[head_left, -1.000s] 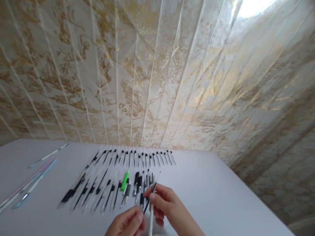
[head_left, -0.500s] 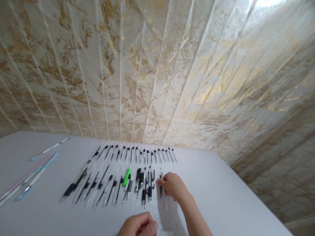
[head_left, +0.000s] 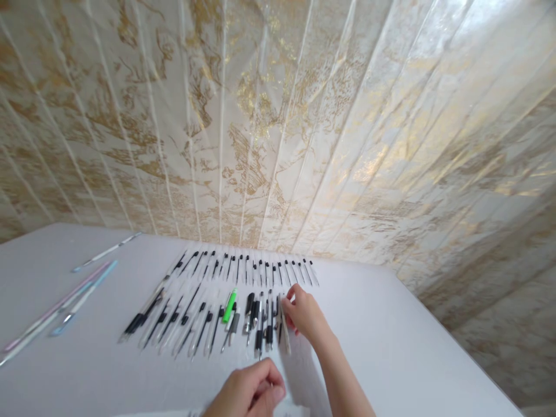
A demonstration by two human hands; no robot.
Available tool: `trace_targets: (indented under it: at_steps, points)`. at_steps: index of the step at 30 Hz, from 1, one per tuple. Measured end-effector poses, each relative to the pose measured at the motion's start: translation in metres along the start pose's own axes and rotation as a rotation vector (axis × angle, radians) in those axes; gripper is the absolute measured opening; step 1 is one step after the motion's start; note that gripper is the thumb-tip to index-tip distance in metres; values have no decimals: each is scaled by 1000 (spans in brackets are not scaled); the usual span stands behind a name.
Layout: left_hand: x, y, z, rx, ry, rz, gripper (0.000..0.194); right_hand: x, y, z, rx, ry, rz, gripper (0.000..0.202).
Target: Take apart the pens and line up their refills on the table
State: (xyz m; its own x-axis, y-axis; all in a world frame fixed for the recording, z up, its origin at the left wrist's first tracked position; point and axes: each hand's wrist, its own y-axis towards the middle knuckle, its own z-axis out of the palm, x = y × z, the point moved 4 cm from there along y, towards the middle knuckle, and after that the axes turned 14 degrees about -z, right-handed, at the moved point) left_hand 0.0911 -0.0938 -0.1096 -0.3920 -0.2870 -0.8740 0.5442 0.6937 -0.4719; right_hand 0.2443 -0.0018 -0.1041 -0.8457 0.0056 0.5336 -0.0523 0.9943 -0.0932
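Observation:
My right hand (head_left: 304, 313) is at the right end of the nearer row, fingers closed around the upper part of a pale thin pen (head_left: 285, 333). A dark pen piece (head_left: 279, 324) lies just left of it. Beside these are several dark pen parts (head_left: 259, 336) laid close together, and a bright green highlighter (head_left: 230, 306) farther left. My left hand (head_left: 252, 391) rests near the front of the table, curled with thumb and forefinger together; what it holds, if anything, is hidden.
Several clear pens with black caps (head_left: 208, 324) fan out to the left. Behind them runs a row of similar pens (head_left: 254, 272). Long pastel sticks (head_left: 65, 301) lie at far left on the white table (head_left: 391, 347). A white sheet (head_left: 156, 413) shows at the bottom edge. A gold-patterned curtain (head_left: 243, 145) hangs behind.
The view has shifted slightly. My right hand has brought the pale pen left, closer to the dark pen parts. My left hand has moved slightly up and right in the picture.

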Motion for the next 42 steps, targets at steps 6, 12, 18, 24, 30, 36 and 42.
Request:
trace_targets:
  at_steps: [6,12,18,24,30,36,42]
  points:
    - [-14,2,-15,-113,339,-15,9,-4,5,12,9,82,-33,19]
    - [-2,11,-3,-154,518,-48,42,7,1,5,-27,16,-52,14]
    - [1,20,12,-133,565,-87,63,14,-4,-2,-16,-136,-57,22]
    - [-9,32,15,-216,569,-86,71,11,-6,-8,-11,-322,-16,24]
    - [-14,41,18,-245,472,-95,75,3,-11,-23,14,-350,14,21]
    - [-13,48,16,-244,412,-77,72,6,-12,-32,9,-309,-15,21]
    - [-20,42,13,-214,348,-85,73,5,-10,-29,20,-288,-6,20]
